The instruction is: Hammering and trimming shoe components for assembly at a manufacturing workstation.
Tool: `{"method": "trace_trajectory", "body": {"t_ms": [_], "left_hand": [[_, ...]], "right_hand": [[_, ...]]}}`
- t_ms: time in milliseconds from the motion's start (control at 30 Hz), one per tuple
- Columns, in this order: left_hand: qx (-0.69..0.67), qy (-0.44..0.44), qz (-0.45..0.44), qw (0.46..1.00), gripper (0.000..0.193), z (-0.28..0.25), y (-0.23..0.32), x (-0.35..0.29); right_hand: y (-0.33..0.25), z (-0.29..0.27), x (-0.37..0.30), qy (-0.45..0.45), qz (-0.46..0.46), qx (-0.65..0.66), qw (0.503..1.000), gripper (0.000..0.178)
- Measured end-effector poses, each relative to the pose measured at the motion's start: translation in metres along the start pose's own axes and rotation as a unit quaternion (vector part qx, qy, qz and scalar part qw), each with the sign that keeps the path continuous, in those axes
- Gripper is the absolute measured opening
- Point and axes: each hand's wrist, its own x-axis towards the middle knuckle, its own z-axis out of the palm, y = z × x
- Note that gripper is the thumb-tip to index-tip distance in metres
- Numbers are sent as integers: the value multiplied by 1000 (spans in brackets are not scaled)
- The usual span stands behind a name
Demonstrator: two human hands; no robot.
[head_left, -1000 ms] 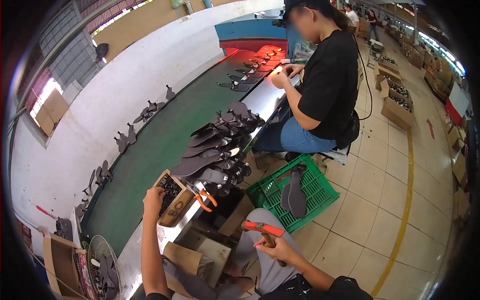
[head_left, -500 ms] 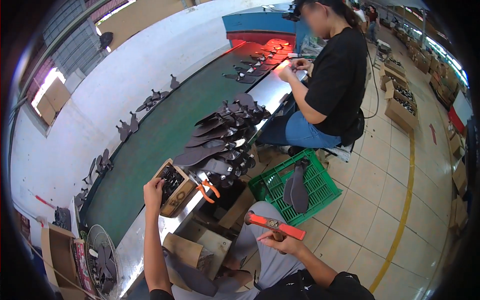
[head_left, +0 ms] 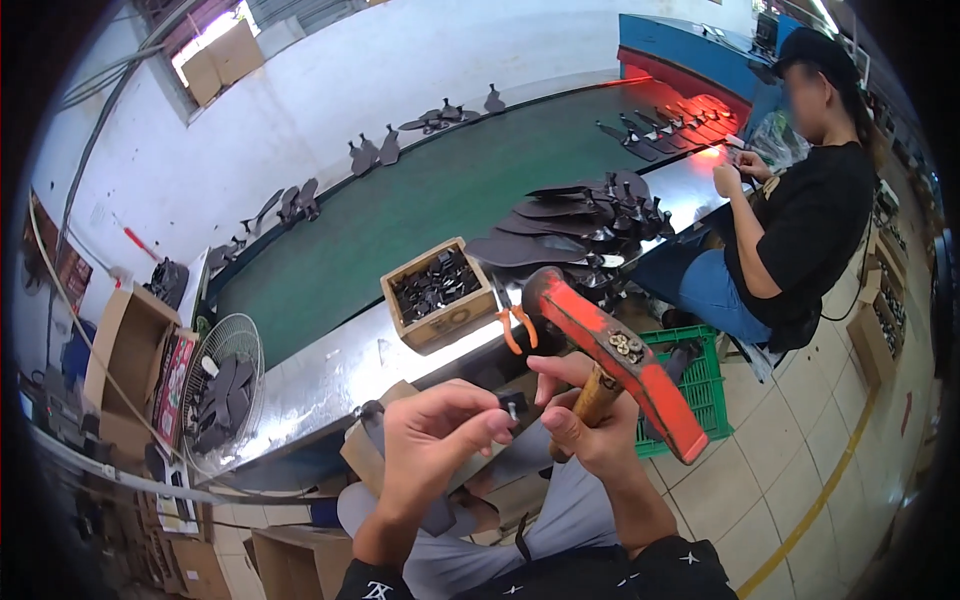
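In front of me my left hand (head_left: 432,440) pinches a small black piece (head_left: 512,405) between thumb and fingertips. My right hand (head_left: 605,430) is wrapped round the wooden handle (head_left: 590,400) of a hammer with a worn red head (head_left: 640,365); its thumb and forefinger reach close to the black piece. Beyond my hands a wooden box (head_left: 452,328) full of similar small black parts stands on the metal bench edge (head_left: 330,395). Orange-handled pliers (head_left: 517,328) lie beside it. A dark shoe sole, partly hidden, rests at my lap below my left hand.
Dark soles with heels (head_left: 540,225) are piled right of the box. A green conveyor belt (head_left: 420,200) runs behind, with more soles along its far edge. A co-worker (head_left: 815,210) sits at the right. A green crate (head_left: 712,390) stands below; a wire basket (head_left: 262,350) is at left.
My left hand has come from the box of parts to the middle, now with a small black piece. The hammer has risen nearer to the view. The view has swung left.
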Motion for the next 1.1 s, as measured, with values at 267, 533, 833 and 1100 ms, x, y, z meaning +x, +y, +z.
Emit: {"method": "trace_trajectory", "body": {"t_ms": [267, 533, 833, 1100], "left_hand": [[42, -7, 18, 999, 12, -3, -2, -18], [232, 75, 89, 966, 10, -11, -24, -31], [457, 212, 134, 854, 19, -86, -89, -67], [269, 272, 50, 923, 41, -199, -157, -62]], "right_hand": [[7, 13, -13, -14, 6, 86, 996, 22], [4, 24, -11, -35, 95, 81, 992, 12], [53, 33, -25, -132, 237, 82, 959, 22], [91, 43, -33, -106, 271, 80, 953, 24]]}}
